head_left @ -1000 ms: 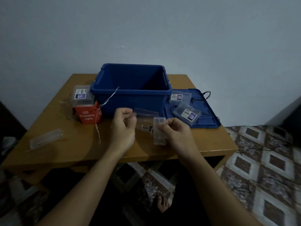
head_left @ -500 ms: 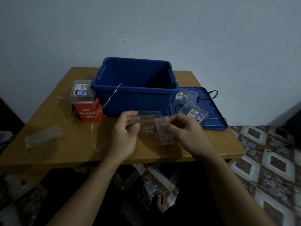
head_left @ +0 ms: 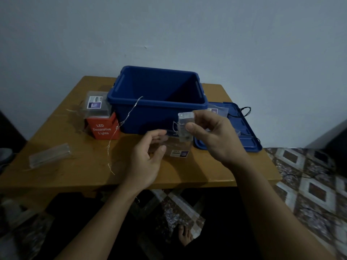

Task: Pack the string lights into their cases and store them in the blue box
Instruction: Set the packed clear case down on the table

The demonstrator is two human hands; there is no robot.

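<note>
Right hand (head_left: 212, 136), centre frame, pinches a clear battery pack (head_left: 185, 126) upright between thumb and fingers. Left hand (head_left: 148, 158), lower left of it, grips the left end of a clear case (head_left: 178, 149), fingers curled. Blue box (head_left: 150, 119) stands open directly behind; lid (head_left: 244, 132) lies at right.

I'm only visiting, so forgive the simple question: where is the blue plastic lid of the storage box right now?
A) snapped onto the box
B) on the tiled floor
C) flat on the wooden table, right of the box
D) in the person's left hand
C: the blue plastic lid lies flat on the wooden table, just right of the open blue plastic storage box.
</note>
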